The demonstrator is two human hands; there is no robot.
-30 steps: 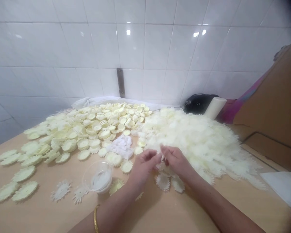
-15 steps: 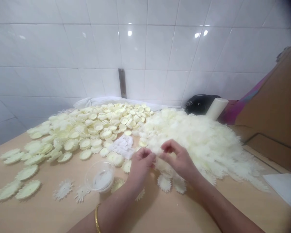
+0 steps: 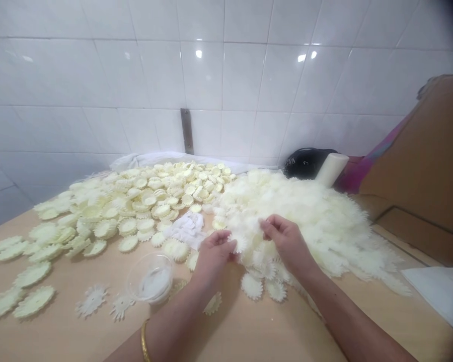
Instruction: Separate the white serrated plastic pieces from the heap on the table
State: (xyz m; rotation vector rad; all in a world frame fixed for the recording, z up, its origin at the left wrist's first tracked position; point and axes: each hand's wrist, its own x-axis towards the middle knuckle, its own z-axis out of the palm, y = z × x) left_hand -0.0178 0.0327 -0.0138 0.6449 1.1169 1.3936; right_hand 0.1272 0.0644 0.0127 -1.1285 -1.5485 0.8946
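My left hand (image 3: 216,254) pinches a thin whitish disc with a toothed edge (image 3: 239,243) between thumb and fingertips. To its right, my right hand (image 3: 286,242) is closed in a pinch at the front of a heap of pale, thin toothed pieces (image 3: 305,216). Whatever its fingertips hold blends into the heap. Beneath the hands, loose toothed discs (image 3: 252,286) lie on the table. A clear round tub (image 3: 151,279) with a white substance stands left of my left forearm. Past my left hand lies a crumpled white cloth (image 3: 184,229).
Stacked yellowish toothed discs (image 3: 128,201) cover the table's left and back. At the right are a cardboard box (image 3: 423,171), a white roll (image 3: 330,170), a black bag (image 3: 305,162) and a white sheet (image 3: 440,291). A tiled wall (image 3: 241,75) closes off the back.
My hands have moved apart, the right one shifting rightward. The toothed disc in my left fingers now shows plainly. The view has turned slightly to the right.
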